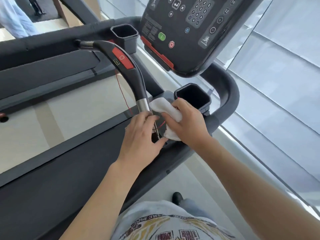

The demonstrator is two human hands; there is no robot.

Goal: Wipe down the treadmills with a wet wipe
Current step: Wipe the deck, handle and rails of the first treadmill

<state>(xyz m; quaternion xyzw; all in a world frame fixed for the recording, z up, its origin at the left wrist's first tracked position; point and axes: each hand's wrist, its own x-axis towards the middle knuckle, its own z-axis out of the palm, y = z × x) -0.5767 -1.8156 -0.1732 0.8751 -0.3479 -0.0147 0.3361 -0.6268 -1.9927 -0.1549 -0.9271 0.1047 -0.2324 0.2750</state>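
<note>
Nearest your head camera is your printed shirt, with both bare forearms reaching out from it over the treadmill; your left hand lies on the lower end of the curved black handlebar, its fingers bent over the metal section and its thumb stretched toward the wipe, so it grasps the bar; your right hand holds the white wet wipe bunched up, fingers curled over it and the thumb pressing on its near side; the wipe sticks out past your fingertips toward the bar's chrome sleeve, touching or just beside it, and a second fold shows below your thumb near the left thumb tip; the wipe sits on the grey console ledge just beside the right cup holder; a thin red cord hangs behind the handlebar; the control panel with a green button stands above, and a second cup holder sits to its left.
</note>
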